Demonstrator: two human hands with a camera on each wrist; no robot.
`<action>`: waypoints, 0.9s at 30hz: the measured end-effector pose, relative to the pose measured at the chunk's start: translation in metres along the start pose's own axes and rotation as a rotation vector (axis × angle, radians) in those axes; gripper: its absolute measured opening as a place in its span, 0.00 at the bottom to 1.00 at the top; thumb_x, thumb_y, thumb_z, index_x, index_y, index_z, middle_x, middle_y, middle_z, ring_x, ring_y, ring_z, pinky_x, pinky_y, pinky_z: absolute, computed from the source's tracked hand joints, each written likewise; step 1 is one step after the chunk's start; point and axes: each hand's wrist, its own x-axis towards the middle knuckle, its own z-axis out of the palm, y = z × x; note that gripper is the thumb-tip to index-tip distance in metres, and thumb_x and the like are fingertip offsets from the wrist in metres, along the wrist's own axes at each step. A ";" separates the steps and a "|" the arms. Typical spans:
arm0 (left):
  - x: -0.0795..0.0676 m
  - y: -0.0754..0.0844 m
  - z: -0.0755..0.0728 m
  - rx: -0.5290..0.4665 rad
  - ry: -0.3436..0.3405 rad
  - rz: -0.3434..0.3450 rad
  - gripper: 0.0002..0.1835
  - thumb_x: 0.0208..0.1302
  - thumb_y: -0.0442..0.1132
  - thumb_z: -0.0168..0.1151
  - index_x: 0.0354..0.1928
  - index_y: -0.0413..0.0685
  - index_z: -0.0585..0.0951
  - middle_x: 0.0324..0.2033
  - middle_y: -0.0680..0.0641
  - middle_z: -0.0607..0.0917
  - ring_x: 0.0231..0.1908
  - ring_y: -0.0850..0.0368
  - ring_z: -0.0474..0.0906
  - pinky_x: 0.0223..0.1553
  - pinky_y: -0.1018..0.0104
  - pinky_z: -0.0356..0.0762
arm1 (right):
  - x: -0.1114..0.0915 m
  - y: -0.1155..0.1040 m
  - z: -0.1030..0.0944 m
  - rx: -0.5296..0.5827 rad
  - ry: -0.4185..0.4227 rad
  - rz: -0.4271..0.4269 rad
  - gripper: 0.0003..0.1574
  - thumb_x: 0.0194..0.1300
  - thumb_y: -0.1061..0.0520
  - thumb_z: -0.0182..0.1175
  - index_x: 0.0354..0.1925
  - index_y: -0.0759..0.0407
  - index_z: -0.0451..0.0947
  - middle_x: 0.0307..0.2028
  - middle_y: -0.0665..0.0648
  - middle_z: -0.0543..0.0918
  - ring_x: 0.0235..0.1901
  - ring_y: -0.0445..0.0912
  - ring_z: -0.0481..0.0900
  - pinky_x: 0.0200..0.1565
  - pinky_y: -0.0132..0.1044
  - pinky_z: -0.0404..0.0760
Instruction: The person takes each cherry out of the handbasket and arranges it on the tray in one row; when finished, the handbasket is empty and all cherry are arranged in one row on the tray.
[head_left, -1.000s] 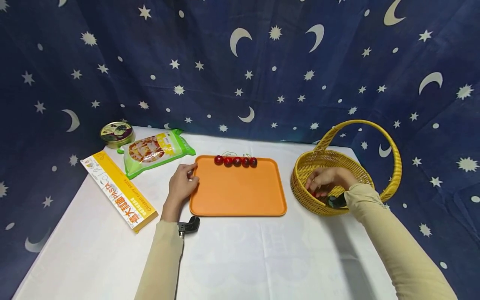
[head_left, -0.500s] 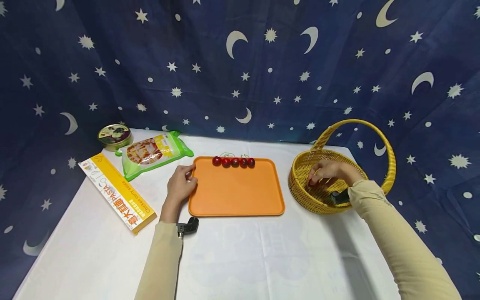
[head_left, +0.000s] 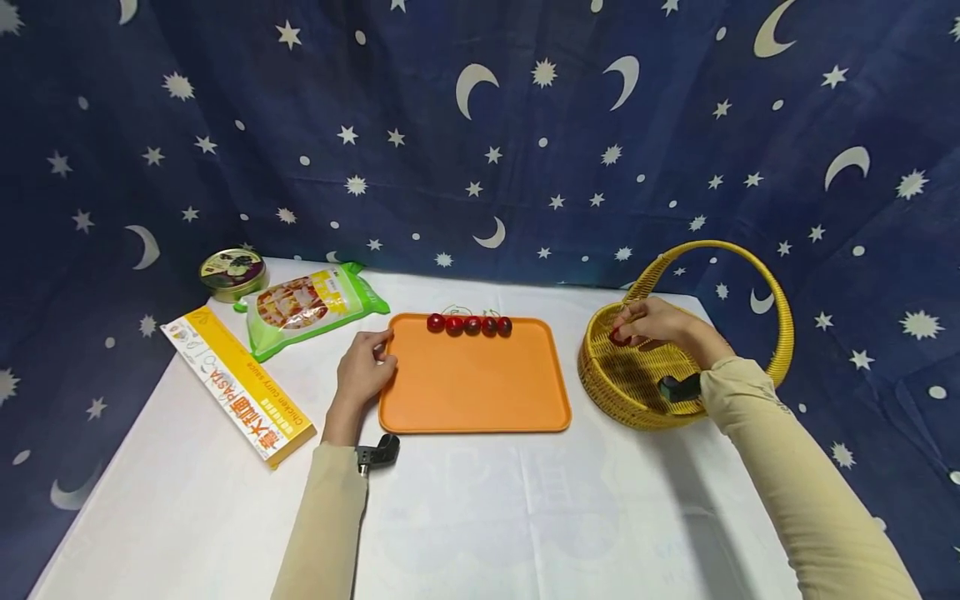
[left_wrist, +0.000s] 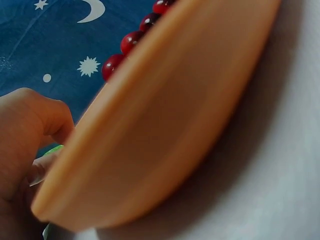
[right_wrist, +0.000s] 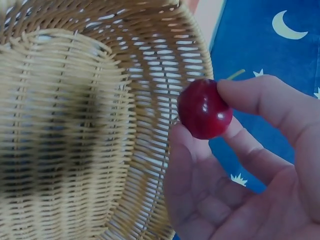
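My right hand (head_left: 654, 323) pinches a dark red cherry (right_wrist: 205, 109) with a short green stem between thumb and fingertips. It is over the far left part of the yellow wicker basket (head_left: 600, 387); the right wrist view shows the woven basket floor with no other fruit on it. On the left, my left hand (head_left: 363, 367) holds the left rim of the orange tray (head_left: 480, 383) between thumb and curled fingers. Several cherries (head_left: 472, 325) stand in a row along the tray's far edge, their thin stems pointing back.
Left of the tray lie a green and yellow food bag (head_left: 311, 307) and a long yellow and white pasta box (head_left: 238, 383). Behind them sits a round tin (head_left: 233, 273). The basket's tall handle (head_left: 783, 325) arches on the right, and a starry blue curtain (head_left: 420, 150) hangs behind.
My right hand has risen from deep in the basket toward its far left rim, bringing the cherry up with it. The left hand and the tray have stayed in place.
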 end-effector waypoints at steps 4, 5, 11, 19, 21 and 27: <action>-0.001 -0.002 -0.001 0.000 -0.003 0.000 0.28 0.58 0.34 0.57 0.63 0.37 0.77 0.50 0.37 0.76 0.40 0.46 0.76 0.40 0.56 0.67 | 0.005 -0.003 0.006 0.005 0.042 -0.009 0.23 0.66 0.57 0.61 0.54 0.72 0.73 0.34 0.54 0.81 0.32 0.44 0.78 0.38 0.38 0.80; -0.001 -0.002 -0.001 -0.001 -0.002 0.000 0.28 0.57 0.34 0.57 0.63 0.37 0.77 0.49 0.38 0.76 0.40 0.46 0.75 0.40 0.56 0.67 | 0.007 -0.004 0.008 0.007 0.049 -0.018 0.23 0.67 0.58 0.61 0.54 0.73 0.73 0.33 0.54 0.81 0.32 0.44 0.78 0.37 0.37 0.80; 0.000 -0.003 -0.001 -0.011 0.005 0.008 0.28 0.57 0.35 0.58 0.62 0.37 0.77 0.49 0.38 0.77 0.39 0.47 0.76 0.39 0.56 0.67 | 0.017 -0.016 0.024 0.060 0.086 -0.097 0.23 0.65 0.60 0.62 0.53 0.75 0.75 0.33 0.56 0.84 0.30 0.44 0.80 0.35 0.35 0.81; 0.000 0.000 0.000 -0.027 0.000 -0.001 0.28 0.56 0.35 0.58 0.62 0.38 0.78 0.49 0.39 0.77 0.39 0.47 0.75 0.39 0.57 0.67 | 0.034 -0.035 0.041 0.125 0.166 -0.127 0.23 0.65 0.60 0.63 0.53 0.74 0.75 0.36 0.58 0.84 0.29 0.42 0.80 0.33 0.34 0.79; 0.000 0.000 0.000 -0.032 -0.002 -0.007 0.28 0.56 0.35 0.58 0.62 0.38 0.78 0.49 0.39 0.76 0.38 0.48 0.74 0.39 0.58 0.66 | 0.041 -0.038 0.046 0.128 0.190 -0.132 0.23 0.65 0.59 0.63 0.53 0.74 0.76 0.37 0.60 0.85 0.28 0.40 0.80 0.33 0.33 0.79; 0.000 -0.001 0.000 -0.032 -0.002 -0.012 0.28 0.57 0.35 0.58 0.62 0.39 0.78 0.48 0.40 0.76 0.37 0.49 0.73 0.38 0.58 0.65 | 0.063 -0.043 0.071 0.171 0.187 -0.222 0.22 0.68 0.63 0.58 0.56 0.76 0.73 0.42 0.73 0.83 0.24 0.39 0.80 0.29 0.31 0.80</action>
